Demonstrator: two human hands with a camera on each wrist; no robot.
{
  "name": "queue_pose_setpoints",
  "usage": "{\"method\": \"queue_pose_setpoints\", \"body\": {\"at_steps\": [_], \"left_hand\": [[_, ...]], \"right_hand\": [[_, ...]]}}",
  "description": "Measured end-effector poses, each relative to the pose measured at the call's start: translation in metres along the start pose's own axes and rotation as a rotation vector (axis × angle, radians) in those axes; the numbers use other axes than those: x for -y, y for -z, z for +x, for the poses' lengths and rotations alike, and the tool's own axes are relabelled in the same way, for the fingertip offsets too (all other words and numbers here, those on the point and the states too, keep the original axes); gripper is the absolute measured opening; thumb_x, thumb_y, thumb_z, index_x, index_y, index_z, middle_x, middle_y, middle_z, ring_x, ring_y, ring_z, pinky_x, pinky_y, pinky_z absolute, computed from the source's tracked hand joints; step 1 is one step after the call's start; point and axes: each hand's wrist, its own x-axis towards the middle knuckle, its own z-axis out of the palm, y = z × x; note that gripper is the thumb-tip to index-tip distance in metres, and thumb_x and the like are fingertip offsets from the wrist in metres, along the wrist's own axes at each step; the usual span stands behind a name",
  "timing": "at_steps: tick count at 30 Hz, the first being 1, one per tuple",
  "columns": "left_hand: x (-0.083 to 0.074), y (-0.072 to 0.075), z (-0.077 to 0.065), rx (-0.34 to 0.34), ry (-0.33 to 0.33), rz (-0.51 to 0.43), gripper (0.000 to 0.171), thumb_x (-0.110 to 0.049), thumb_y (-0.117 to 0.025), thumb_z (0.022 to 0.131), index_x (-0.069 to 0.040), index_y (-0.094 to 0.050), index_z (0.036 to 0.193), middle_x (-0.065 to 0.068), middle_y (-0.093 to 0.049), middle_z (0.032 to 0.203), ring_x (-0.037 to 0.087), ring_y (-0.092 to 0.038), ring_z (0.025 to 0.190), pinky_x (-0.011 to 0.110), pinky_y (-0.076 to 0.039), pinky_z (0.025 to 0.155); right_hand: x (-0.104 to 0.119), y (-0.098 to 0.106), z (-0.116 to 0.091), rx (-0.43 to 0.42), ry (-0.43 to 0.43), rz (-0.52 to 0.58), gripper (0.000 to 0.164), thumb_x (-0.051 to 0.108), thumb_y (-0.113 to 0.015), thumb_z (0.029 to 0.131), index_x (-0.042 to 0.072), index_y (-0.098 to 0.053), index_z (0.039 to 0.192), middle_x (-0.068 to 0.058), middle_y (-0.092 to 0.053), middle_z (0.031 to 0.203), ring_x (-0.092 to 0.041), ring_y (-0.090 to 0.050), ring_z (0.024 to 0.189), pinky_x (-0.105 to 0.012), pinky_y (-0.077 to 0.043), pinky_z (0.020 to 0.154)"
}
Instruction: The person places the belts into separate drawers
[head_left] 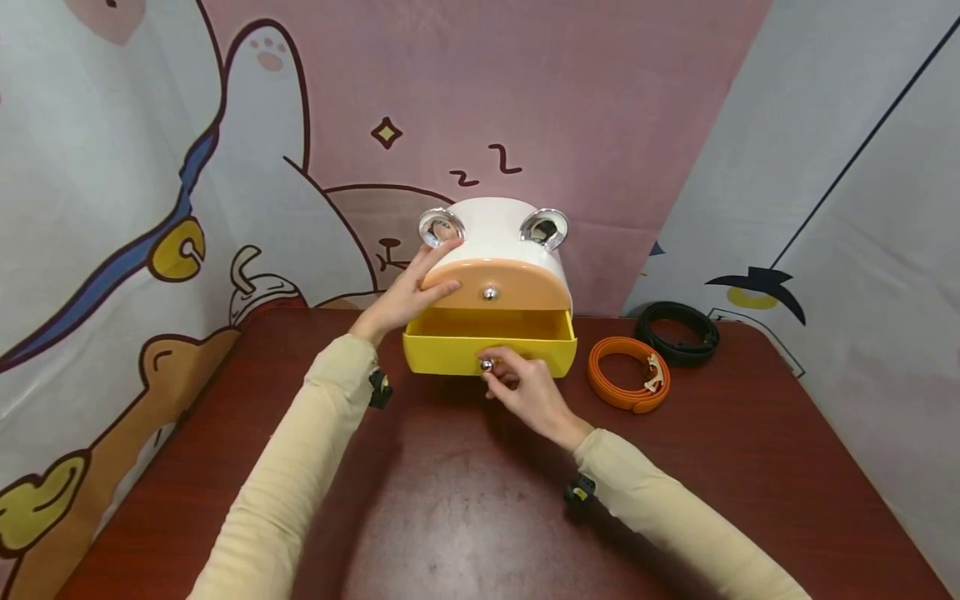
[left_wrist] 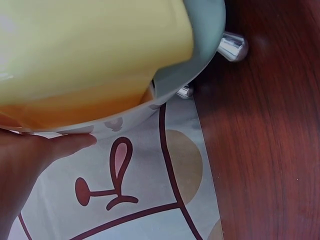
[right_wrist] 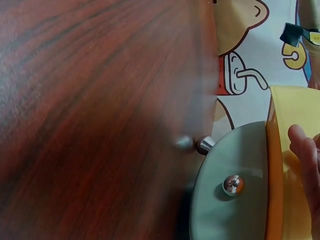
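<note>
Yellow drawer [head_left: 442, 357] is sitting well out of the white cabinet [head_left: 491, 229], peach drawer [head_left: 532, 287] above it closed, so I'd say the opening is mostly done, can't tell what's left. Right hand [head_left: 528, 387] has a pinch grip on the silver knob [head_left: 487, 365], left hand [head_left: 408, 296] lies fairly straight-fingered against the cabinet. Coiled orange belt [head_left: 597, 375] and black belt [head_left: 686, 358] on the bench [head_left: 450, 500], no brands readable, just two Zs on the backdrop [head_left: 562, 100]

yellow drawer [head_left: 441, 355]: smooth, glossy plastic | drawer knob [head_left: 487, 365]: polished metal | worktop [head_left: 457, 508]: wood-grained, glossy | backdrop [head_left: 585, 108]: matt, creased cloth
</note>
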Motion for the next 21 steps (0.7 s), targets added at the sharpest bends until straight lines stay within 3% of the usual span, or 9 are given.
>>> {"method": "queue_pose_setpoints", "body": {"at_steps": [7, 16, 21], "left_hand": [[-0.004, 0.002, -0.001, 0.015, 0.032, -0.005, 0.060, -0.019, -0.056, 0.089, -0.023, -0.026, 0.141, 0.005, -0.006, 0.147, 0.027, -0.016, 0.130, 0.055, -0.017, 0.098], [-0.005, 0.005, 0.000, 0.049, 0.054, -0.003, 0.060, -0.020, -0.054, 0.090, -0.025, -0.024, 0.142, 0.009, -0.006, 0.147, 0.030, -0.017, 0.129, 0.057, -0.017, 0.097], [-0.005, 0.006, -0.001, 0.060, 0.056, -0.020, 0.060, -0.021, -0.053, 0.091, -0.025, -0.024, 0.142, 0.010, -0.006, 0.146, 0.030, -0.017, 0.128, 0.058, -0.017, 0.096]], "right_hand": [[0.005, -0.002, -0.002, 0.002, -0.004, 0.002, 0.028, -0.001, -0.064, 0.080, 0.003, -0.057, 0.106, -0.006, -0.064, 0.077, -0.009, -0.061, 0.056, -0.020, -0.049, 0.054], [0.041, 0.003, 0.001, -0.004, 0.000, 0.020, 0.028, -0.014, -0.061, 0.076, -0.006, -0.055, 0.102, -0.014, -0.063, 0.076, -0.021, -0.061, 0.054, -0.028, -0.050, 0.052], [0.044, 0.002, -0.001, 0.006, 0.000, 0.029, 0.028, -0.014, -0.060, 0.076, -0.006, -0.056, 0.102, -0.013, -0.063, 0.076, -0.021, -0.061, 0.054, -0.027, -0.050, 0.052]]}}
